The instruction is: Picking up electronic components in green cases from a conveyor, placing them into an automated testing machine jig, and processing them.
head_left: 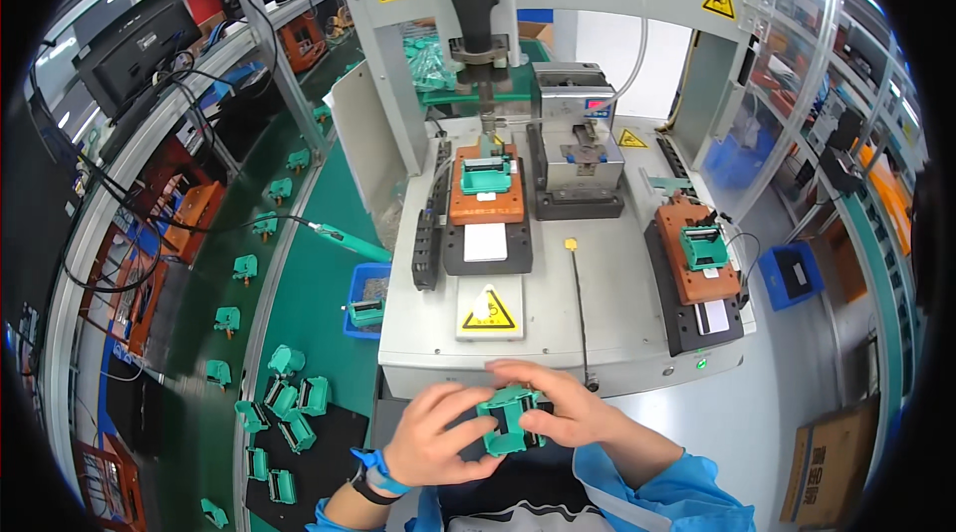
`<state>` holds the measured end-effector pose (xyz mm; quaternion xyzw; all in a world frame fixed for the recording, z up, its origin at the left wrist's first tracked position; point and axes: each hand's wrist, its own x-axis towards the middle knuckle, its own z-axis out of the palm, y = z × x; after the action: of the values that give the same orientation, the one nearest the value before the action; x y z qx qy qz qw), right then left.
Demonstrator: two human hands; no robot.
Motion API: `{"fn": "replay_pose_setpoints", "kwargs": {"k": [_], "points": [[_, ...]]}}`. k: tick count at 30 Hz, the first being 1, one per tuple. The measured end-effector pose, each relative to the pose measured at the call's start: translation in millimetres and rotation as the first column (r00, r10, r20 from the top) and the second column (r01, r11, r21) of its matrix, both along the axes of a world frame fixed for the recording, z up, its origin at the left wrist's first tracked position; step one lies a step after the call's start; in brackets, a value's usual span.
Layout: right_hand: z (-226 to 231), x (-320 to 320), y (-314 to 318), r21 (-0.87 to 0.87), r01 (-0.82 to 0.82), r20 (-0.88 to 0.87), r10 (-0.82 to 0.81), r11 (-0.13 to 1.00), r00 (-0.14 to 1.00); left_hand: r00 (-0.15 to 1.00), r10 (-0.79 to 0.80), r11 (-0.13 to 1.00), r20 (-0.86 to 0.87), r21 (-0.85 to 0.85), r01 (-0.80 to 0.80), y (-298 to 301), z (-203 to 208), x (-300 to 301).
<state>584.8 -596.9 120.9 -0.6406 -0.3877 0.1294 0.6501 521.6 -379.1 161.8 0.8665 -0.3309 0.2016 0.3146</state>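
Note:
Between my two hands, just in front of the machine's front edge, is a green plastic housing (pixel 506 425) with black parts inside. My left hand (pixel 438 432) grips its left side, fingers curled round it; a blue band circles that wrist. My right hand (pixel 563 405) closes on the housing from the right, its thumb against the near face. A similar green housing (pixel 486 175) sits in the orange fixture (pixel 468 209) under the machine's vertical head. Another green housing (pixel 704 247) rests in a second orange fixture (pixel 697 283) on the right.
Several loose green housings (pixel 297 429) lie on a black mat at left. More stand spaced along a dark green conveyor (pixel 239 318). A blue bin (pixel 360 288) and green electric screwdriver (pixel 349 240) are beside the machine. A metal feeder (pixel 578 134) stands behind; a cardboard box (pixel 829 462) sits right.

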Motion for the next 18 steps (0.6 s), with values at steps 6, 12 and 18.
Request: {"fn": "replay_pose_setpoints", "kwargs": {"k": [6, 12, 18], "points": [[-4, -10, -13, -0.014, 0.117, -0.255, -0.117, 0.993, 0.96, 0.996, 0.026, 1.0, 0.081, 0.003, -0.026, -21, -8, 4], [-25, -4, -17, 0.209, 0.323, -0.29, -0.256, 0.923, 0.922, 0.993, 0.02, 0.999, 0.116, -0.043, -0.015, -26, -3, 11], [-16, 12, -46, 0.32, 0.505, -0.263, -0.437, 0.801, 0.86, 0.971, 0.217, 0.963, 0.101, -0.186, -0.196, -6, 19, 35]]}}
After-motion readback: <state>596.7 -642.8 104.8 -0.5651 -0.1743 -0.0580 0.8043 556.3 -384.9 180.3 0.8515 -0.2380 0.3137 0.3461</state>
